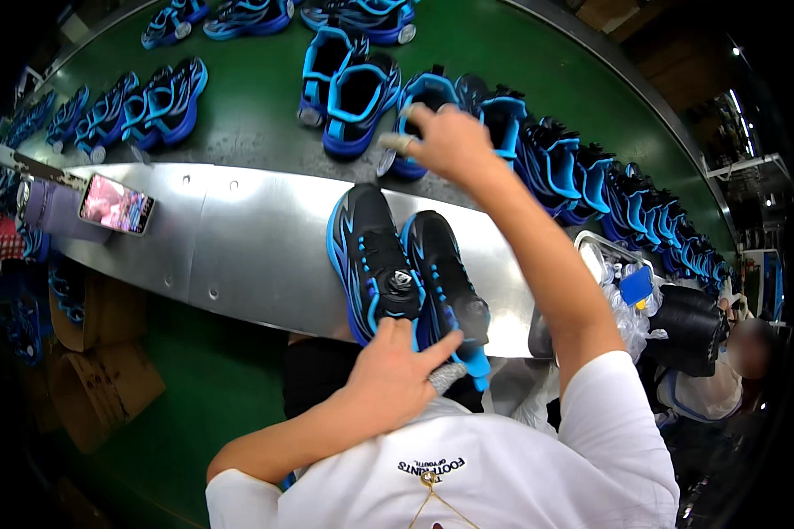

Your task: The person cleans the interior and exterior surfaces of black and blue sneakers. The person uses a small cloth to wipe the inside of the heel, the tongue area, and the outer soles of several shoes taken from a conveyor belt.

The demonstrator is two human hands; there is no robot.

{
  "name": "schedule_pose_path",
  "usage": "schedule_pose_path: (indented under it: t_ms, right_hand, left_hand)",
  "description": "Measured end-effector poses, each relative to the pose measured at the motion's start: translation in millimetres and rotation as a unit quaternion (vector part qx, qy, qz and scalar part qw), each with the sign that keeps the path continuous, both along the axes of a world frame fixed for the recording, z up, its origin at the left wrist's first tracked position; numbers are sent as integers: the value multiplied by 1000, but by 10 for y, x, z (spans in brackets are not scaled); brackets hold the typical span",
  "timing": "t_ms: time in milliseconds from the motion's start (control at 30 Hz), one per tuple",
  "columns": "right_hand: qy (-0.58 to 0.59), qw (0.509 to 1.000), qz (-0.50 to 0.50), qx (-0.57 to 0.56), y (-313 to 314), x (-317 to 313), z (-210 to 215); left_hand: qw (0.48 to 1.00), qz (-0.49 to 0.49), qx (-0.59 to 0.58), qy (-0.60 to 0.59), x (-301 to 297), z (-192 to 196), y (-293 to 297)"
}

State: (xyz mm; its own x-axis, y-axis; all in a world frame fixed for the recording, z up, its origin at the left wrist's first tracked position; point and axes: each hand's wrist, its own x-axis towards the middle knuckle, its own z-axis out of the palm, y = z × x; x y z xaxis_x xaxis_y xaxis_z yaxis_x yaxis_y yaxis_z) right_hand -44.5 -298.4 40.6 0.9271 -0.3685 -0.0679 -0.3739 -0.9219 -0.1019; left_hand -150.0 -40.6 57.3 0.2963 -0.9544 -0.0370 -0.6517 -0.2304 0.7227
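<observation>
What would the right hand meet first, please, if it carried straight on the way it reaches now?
Probably the blue and black shoe on the green belt: the right hand is already at it, though contact is unclear.

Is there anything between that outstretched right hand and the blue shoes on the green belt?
Nothing visible. The right hand is already at the nearest blue shoe on the belt. The left hand rests on the pair of shoes on the metal shelf.
</observation>
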Motion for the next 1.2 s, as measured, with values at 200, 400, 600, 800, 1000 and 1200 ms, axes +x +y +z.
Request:
schedule_pose_path:
  t_ms: [200,400,600,800,1000,1200]
  right_hand:
    - [-108,993,33,27,-264,-248,-543]
    - [45,988,-68,-129,-1145,-618,-221]
    - [-78,979,84,167,119,485,404]
    - [-35,988,8,150,485,1486,-590]
    - [-72,960,100,253,98,556,-121]
    - [16,957,167,236,659,-1241,332]
  left_hand:
    - [991,-47,-40,122,76,-159,-12]
    - [993,-103,61,24,-44,-293,-195]
    - [998,-63,16,-19,592,-81,-33]
    - [982,151,115,6,1511,680,394]
    - [962,170,-1,-214,2454,218,239]
    - [962,98,35,-254,3254,-807,-447]
